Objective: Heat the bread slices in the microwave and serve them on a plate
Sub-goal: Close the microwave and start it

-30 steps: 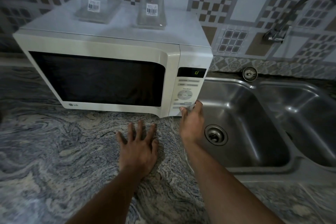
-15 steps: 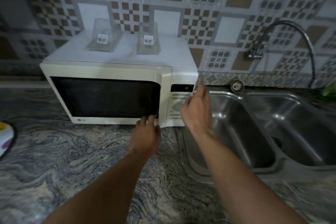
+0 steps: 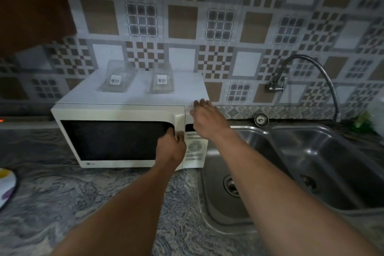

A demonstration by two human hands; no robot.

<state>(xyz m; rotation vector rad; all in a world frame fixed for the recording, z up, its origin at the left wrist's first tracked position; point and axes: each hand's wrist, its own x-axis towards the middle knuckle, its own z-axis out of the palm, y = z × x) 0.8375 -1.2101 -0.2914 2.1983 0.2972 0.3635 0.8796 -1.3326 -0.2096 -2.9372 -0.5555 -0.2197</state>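
Nearby, the grey marbled stone counter lies bare in front of the person, with a white spotted plate cut off by the left edge and a double stainless-steel sink dropping away on the right. Further in, the left hand curls its fingers round the right edge of the door, which is shut and too dark to see through, on the white boxy microwave. The right hand lies flat, fingers straight, on the oven's top right front corner. Half a second earlier the left hand was lower on the door and the right hovered before the display. A small logo at the door's lower left is too blurred to read. On top stand two clear plastic boxes with barcode labels, against the patterned tile wall.
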